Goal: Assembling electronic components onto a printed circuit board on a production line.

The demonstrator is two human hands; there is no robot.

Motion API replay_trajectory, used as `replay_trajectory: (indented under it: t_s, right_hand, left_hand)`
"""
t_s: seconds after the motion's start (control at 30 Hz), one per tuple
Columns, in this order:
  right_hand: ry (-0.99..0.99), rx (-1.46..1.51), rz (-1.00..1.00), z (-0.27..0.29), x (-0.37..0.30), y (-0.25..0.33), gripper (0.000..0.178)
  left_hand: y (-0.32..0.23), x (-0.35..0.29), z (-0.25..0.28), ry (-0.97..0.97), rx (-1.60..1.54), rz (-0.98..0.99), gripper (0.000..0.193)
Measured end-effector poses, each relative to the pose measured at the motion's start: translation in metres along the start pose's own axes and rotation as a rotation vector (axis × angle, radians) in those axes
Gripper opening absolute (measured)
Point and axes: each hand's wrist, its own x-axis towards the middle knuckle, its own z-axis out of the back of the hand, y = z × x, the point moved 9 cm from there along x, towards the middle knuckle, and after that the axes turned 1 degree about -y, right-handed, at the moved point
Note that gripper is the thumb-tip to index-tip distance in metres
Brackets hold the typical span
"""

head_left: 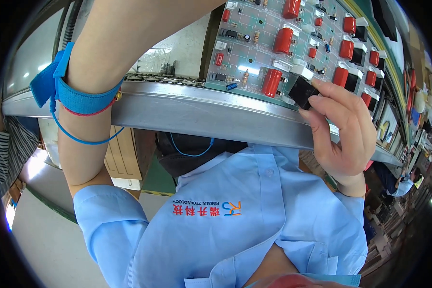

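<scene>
My right hand (345, 129) is closed, with thumb and fingertips pinching a black block-shaped component (301, 93) at the near edge of a green circuit board (240, 58). Beside that component, on the board, are a white connector (302, 72) and a red cylindrical capacitor (272, 82). Whether the black component is seated or only held against the board, I cannot tell. My left forearm (108, 43), with a blue wrist strap (89, 98) and cord, stretches up past the upper edge, and the hand itself is out of sight.
A silver metal rail (201, 108) runs in front of the board, with a chain (163, 79) along its far side. Further boards with red capacitors (341, 76) continue to the right. A person in striped clothing (2, 153) stands at the far left; another person (402, 186) is at the far right.
</scene>
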Motion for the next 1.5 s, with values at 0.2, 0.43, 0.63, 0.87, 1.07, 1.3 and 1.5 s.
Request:
replay_trajectory:
  t_s: [0.2, 0.43, 0.63, 0.87, 1.07, 1.3, 1.5]
  right_hand:
    - [-0.009, -0.008, 0.025, -0.001, -0.003, 0.005, 0.031]
    - [-0.005, 0.014, -0.048, -0.005, -0.007, -0.006, 0.036]
    - [0.003, 0.009, -0.062, -0.004, -0.005, -0.002, 0.036]
    - [0.038, -0.038, -0.047, -0.003, -0.003, -0.003, 0.034]
    - [0.067, -0.083, -0.010, -0.004, -0.001, 0.001, 0.033]
    - [-0.002, -0.138, 0.076, 0.001, -0.002, 0.007, 0.039]
    - [0.162, -0.123, -0.024, 0.010, 0.007, -0.007, 0.039]
  left_hand:
    - [-0.004, -0.001, 0.004, 0.005, 0.072, 0.044, 0.020]
    - [0.000, 0.000, -0.007, 0.007, -0.021, 0.001, 0.020]
    - [-0.002, -0.001, -0.002, 0.005, 0.066, 0.090, 0.021]
    - [0.001, -0.003, -0.005, 0.019, 0.065, 0.104, 0.022]
    - [0.002, -0.005, -0.007, 0.031, 0.071, 0.115, 0.023]
    - [-0.006, 0.003, -0.006, 0.071, 0.151, 0.137, 0.031]
    - [0.022, -0.008, -0.019, 0.414, 0.235, 0.477, 0.050]
